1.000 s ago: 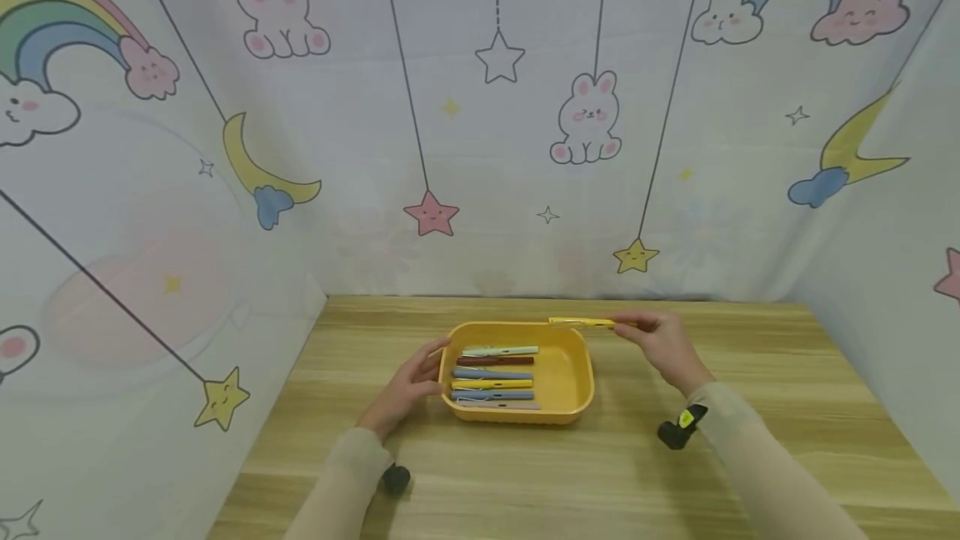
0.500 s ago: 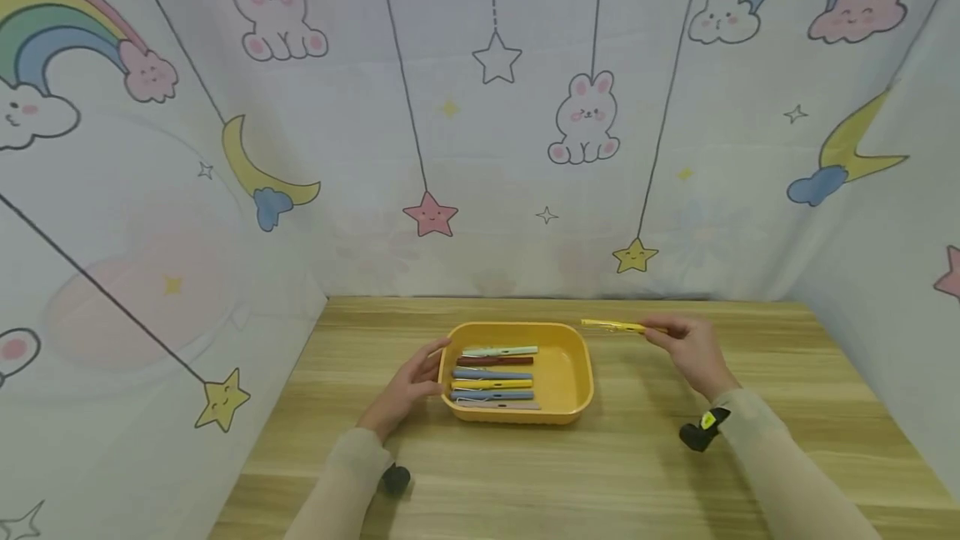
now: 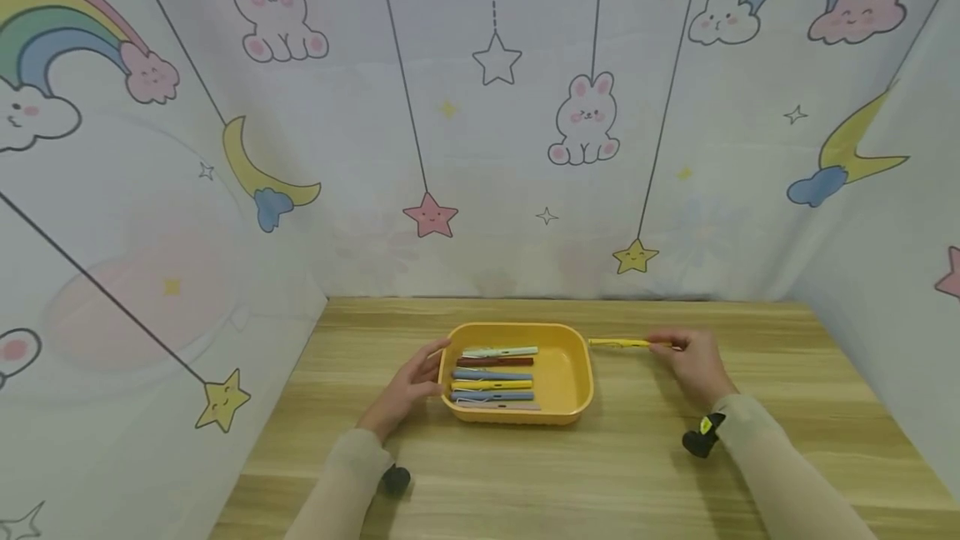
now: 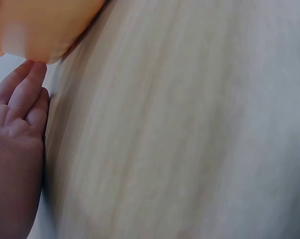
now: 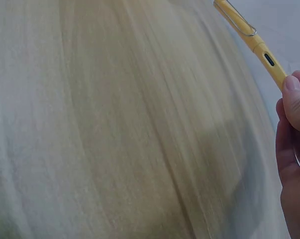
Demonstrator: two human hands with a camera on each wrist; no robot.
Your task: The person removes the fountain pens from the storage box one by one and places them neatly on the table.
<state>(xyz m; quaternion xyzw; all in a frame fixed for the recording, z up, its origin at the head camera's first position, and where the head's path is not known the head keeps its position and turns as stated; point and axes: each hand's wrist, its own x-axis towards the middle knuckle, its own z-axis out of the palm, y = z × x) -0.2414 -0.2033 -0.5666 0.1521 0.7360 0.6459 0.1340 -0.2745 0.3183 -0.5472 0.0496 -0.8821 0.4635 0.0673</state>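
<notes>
A yellow plastic tray (image 3: 562, 373) stands on the wooden table. My left hand (image 3: 405, 390) rests against its left side, fairly straight fingers touching the wall; the left wrist view shows the fingertips at the tray's underside edge. To the right of the tray, my right hand (image 3: 690, 361) pinches a yellow pen (image 3: 618, 343) by one end between thumb and fingers. That pen lies level, its other end beside the tray's right rim. In the right wrist view its wire clip and a small dark window in the barrel show.
Inside the tray, several pens lie side by side toward the left: a pale green pen (image 3: 498, 352), a brown pen (image 3: 495, 362), a second yellow pen (image 3: 491, 385), blue ones and a pinkish one. A printed curtain (image 3: 480, 148) rises behind the table (image 3: 525, 473).
My right hand has carried the yellow pen from over the tray's back right rim to the right, then lower and nearer. My left hand and the tray stay put.
</notes>
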